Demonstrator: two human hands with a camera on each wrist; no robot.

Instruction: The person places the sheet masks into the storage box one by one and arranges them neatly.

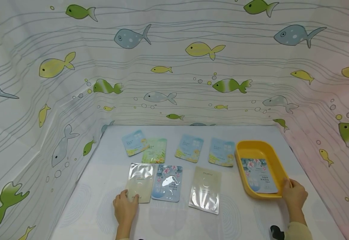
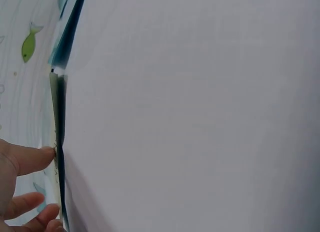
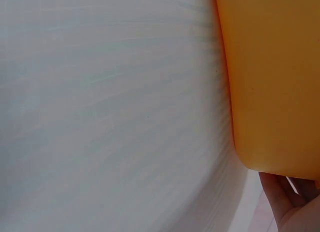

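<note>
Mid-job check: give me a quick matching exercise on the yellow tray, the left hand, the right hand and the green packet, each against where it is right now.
Things:
1. Yellow tray
2. Left hand
3. Right hand
4. Green packet

Places:
A. On the near edge of the silvery packet
B. Back row, overlapped by a blue packet
C. At the tray's near right corner
D. Right side of the table, holding one floral packet

Pairs: 1-D, 2-A, 3-C, 4-B

Open table (image 1: 240,213) between sachets (image 1: 205,194) and tray (image 1: 241,156)
</note>
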